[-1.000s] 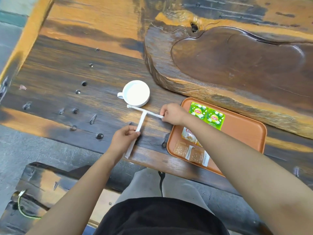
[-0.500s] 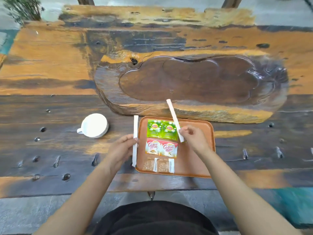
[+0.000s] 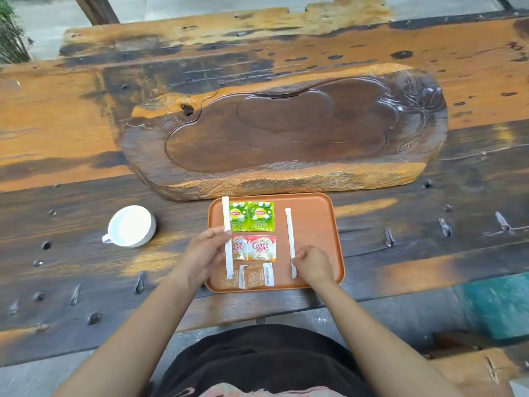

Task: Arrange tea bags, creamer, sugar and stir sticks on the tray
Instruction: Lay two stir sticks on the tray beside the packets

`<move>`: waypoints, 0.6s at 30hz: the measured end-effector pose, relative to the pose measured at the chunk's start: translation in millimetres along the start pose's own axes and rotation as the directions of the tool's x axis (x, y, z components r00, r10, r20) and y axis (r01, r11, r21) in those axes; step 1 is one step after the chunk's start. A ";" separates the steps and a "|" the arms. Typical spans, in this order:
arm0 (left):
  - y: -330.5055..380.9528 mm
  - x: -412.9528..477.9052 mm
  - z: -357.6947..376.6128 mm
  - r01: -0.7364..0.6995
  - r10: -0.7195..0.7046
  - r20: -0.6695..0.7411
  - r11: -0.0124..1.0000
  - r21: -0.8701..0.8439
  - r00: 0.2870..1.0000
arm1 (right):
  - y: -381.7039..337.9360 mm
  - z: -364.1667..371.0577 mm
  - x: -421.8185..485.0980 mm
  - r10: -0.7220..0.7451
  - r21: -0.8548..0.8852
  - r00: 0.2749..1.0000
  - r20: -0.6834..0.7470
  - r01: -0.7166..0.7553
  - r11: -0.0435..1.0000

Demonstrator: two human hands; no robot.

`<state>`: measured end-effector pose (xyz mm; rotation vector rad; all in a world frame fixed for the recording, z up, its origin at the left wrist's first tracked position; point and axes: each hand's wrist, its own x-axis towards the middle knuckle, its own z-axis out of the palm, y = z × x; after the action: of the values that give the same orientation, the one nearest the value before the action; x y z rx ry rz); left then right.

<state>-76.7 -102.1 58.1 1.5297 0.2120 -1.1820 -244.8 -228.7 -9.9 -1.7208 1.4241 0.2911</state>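
An orange tray (image 3: 320, 224) lies near the table's front edge. On it, from back to front, lie two green tea bags (image 3: 248, 216), two creamer packets (image 3: 254, 247) and two sugar packets (image 3: 247, 277). My left hand (image 3: 203, 253) grips a paper-wrapped stir stick (image 3: 226, 224) that stands lengthwise over the tray's left side, beside the packets. My right hand (image 3: 313, 263) pinches the near end of a second wrapped stir stick (image 3: 290, 236), which lies flat on the tray to the right of the packets.
A white cup (image 3: 130, 226) sits on the rough wooden table left of the tray. A large carved wooden tea board (image 3: 286, 133) lies just behind the tray. Nail heads and holes dot the planks on both sides.
My left hand brought its stick from beside the tray's left edge onto the tray. My right hand lowered its stick from above the tea bags down flat on the tray's right part.
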 end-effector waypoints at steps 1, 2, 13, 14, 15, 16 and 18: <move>-1.1 0.8 1.1 0.005 -0.005 -0.003 1.000 0.003 1.000 | 1.0 -0.1 -0.4 -0.007 -0.024 1.000 -0.004 0.007 1.000; -1.8 0.9 2.6 0.010 -0.010 -0.007 1.000 0.003 1.000 | 1.7 0.1 -0.3 -0.021 -0.053 1.000 -0.008 0.020 0.998; -11.5 7.6 15.5 0.045 -0.043 -0.028 0.998 0.053 0.999 | 4.8 6.1 -7.4 -0.159 -0.264 0.987 -0.005 0.152 0.953; -12.0 8.3 16.4 0.045 -0.044 -0.030 0.997 0.059 0.999 | 5.0 6.7 -9.1 -0.171 -0.264 0.985 -0.003 0.164 0.950; -12.7 8.8 17.2 0.046 -0.044 -0.028 0.997 0.068 0.999 | 5.1 7.4 -10.6 -0.181 -0.263 0.984 -0.001 0.174 0.949; -13.2 9.2 18.1 0.049 -0.047 -0.026 0.996 0.076 0.999 | 5.0 8.1 -11.8 -0.189 -0.261 0.982 -0.001 0.182 0.948; -14.0 10.2 19.0 0.047 -0.044 -0.033 0.995 0.084 0.998 | 4.2 8.9 -13.1 -0.199 -0.260 0.980 -0.006 0.190 0.947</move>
<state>-91.9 -117.4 44.1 1.6255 0.2208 -1.2173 -249.8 -213.1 -8.7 -2.0710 1.2687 0.3546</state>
